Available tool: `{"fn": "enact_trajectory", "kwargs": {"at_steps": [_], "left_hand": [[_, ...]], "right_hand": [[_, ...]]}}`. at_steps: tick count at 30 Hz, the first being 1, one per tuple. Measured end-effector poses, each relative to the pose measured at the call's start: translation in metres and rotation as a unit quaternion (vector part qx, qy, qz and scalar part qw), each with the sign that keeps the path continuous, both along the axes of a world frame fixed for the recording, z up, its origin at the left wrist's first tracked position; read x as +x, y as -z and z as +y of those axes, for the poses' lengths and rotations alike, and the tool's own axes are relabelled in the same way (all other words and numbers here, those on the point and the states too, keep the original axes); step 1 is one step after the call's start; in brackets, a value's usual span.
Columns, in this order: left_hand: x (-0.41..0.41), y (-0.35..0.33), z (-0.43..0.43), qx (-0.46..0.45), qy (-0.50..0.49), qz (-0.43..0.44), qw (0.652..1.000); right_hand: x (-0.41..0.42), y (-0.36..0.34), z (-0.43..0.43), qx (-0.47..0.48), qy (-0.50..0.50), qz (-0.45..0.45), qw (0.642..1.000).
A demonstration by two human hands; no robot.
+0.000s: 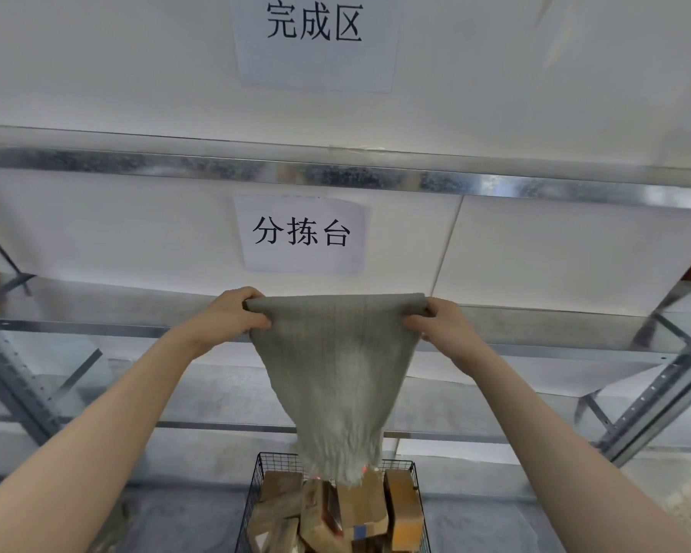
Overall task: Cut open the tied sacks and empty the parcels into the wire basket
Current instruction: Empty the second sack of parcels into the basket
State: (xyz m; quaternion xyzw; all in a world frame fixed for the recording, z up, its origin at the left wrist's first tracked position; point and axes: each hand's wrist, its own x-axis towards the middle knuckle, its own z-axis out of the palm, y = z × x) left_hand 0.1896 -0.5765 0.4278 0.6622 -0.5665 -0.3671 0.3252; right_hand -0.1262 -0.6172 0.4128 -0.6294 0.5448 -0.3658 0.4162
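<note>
A grey woven sack [336,377] hangs upside down, limp and flat, its mouth just above the parcels. My left hand [232,317] grips the sack's upper left corner and my right hand [439,325] grips the upper right corner, both raised at arm's length. Directly below stands a black wire basket [256,484] holding several brown cardboard parcels [403,512], piled at odd angles. The sack's mouth touches or nearly touches the top of the pile.
A metal shelving rack [336,177] with galvanised beams stands behind, against a white wall. Two paper signs [300,233] with Chinese characters hang on the wall. Diagonal rack struts [663,385] run on the right and left. The grey floor lies around the basket.
</note>
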Motion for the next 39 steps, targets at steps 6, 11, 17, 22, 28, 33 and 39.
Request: {"fn": "enact_trajectory", "kwargs": {"at_steps": [6,11,17,22,28,33,39], "left_hand": [[-0.007,0.007,-0.004,-0.022,-0.117,0.129,0.984],[-0.014,0.009,-0.003,-0.051,-0.123,0.115,0.984],[-0.013,0.014,-0.004,-0.015,-0.084,0.134,0.987],[-0.018,0.02,0.002,0.024,0.027,-0.036,0.999],[-0.026,0.031,-0.007,-0.011,0.054,-0.232,0.971],[-0.023,0.025,-0.007,-0.079,0.015,-0.288,0.954],[-0.016,0.001,-0.004,-0.062,0.027,-0.1,0.993]], "right_hand": [[0.001,0.007,-0.008,0.04,0.108,-0.066,0.991],[0.006,0.009,-0.006,-0.023,0.131,-0.048,0.99],[0.008,0.005,-0.004,-0.028,0.102,-0.022,0.994],[0.004,0.002,0.004,0.013,-0.036,0.047,0.998],[0.009,0.016,0.0,-0.05,-0.048,0.192,0.979],[0.003,0.018,0.0,-0.086,-0.001,0.176,0.981],[-0.009,0.011,0.001,-0.056,0.014,0.067,0.996]]}}
